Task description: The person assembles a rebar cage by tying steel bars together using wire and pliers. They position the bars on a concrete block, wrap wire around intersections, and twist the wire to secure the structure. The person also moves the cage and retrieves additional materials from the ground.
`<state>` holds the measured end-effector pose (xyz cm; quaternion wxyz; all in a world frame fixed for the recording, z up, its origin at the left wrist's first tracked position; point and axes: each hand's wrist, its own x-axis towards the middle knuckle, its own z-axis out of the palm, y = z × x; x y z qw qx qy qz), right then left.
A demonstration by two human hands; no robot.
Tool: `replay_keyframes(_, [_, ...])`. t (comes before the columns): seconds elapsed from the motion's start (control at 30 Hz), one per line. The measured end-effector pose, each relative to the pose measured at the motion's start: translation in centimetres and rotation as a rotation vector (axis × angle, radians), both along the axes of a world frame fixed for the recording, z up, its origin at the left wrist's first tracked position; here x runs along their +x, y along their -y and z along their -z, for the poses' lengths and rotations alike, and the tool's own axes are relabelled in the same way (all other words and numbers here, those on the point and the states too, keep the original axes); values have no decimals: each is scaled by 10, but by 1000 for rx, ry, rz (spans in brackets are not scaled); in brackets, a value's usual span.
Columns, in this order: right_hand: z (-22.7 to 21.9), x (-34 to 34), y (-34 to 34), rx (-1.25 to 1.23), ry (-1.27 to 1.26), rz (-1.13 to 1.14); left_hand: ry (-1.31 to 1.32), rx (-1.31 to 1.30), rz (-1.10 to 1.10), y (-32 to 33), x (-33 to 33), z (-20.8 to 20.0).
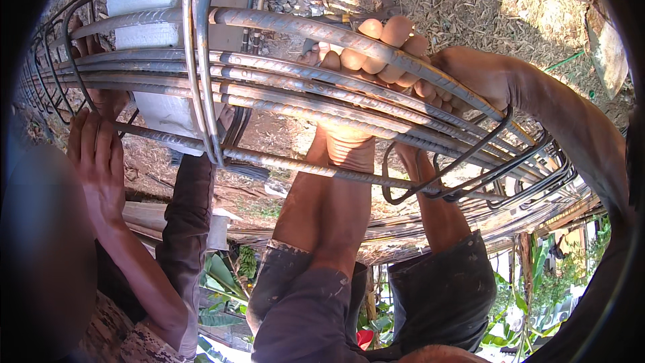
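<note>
A long rebar cage (302, 102) of ribbed, rust-marked steel bars stretches across the view from left to right. Bent stirrups (201, 60) loop round it left of centre, and more cluster at its right end. From the lower middle my left forearm rises beneath the bars. My left hand (395, 30) is closed on the cage, its fingertips curled at the upper bar and its palm partly hidden behind the steel. Coming in from the right, my right hand (463, 70) wraps round the upper bar, its fingers partly covered. The two hands are close together.
A co-worker's hand (97, 154) rests against the cage's left part. A pale rectangular block (143, 20) stands under the bars there. Beneath are wood-chip-strewn ground (524, 0), bare legs in dark shorts (440, 289), and long bars (510, 218) lying behind. Green plants (225, 275) grow below.
</note>
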<state>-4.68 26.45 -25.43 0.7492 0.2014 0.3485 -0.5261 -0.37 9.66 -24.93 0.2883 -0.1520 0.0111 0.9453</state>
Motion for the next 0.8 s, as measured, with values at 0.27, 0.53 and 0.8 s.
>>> replay_keyframes(0.27, [13, 3, -2, 91, -613, -180, 113, -77, 3, 7, 14, -11])
replay_keyframes(0.53, [-48, -17, 50, 593, -1199, 225, 699, -566, 28, 43, 119, 2])
replay_keyframes(0.8, [-112, -83, 146, 695, -963, 111, 1064, -1698, 132, 81, 81, -116])
